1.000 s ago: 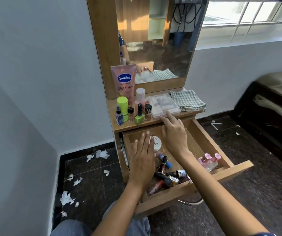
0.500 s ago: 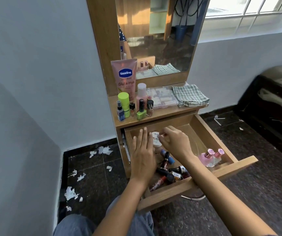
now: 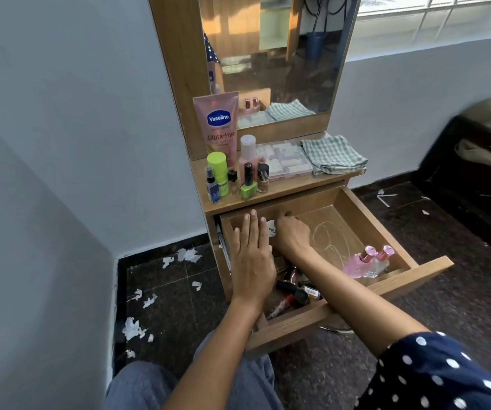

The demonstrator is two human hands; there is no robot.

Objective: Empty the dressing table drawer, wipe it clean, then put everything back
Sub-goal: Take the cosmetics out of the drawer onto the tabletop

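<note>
Inside the open drawer (image 3: 365, 220), a white jar (image 3: 271, 227) at its back is grasped by the right hand (image 3: 293, 235); the left hand (image 3: 253, 255) is held flat, fingers straight, above bottles (image 3: 294, 291) at its front.

A home bedroom: a mirrored dressing table (image 3: 270, 189) of cosmetics stands near a bed (image 3: 487, 137).

Single head-worn wide-angle view, looking forward and down from close above the open drawer (image 3: 356, 232), dressing table (image 3: 282, 187) ahead, mirror (image 3: 273, 54) above, floor (image 3: 445, 291) around.
</note>
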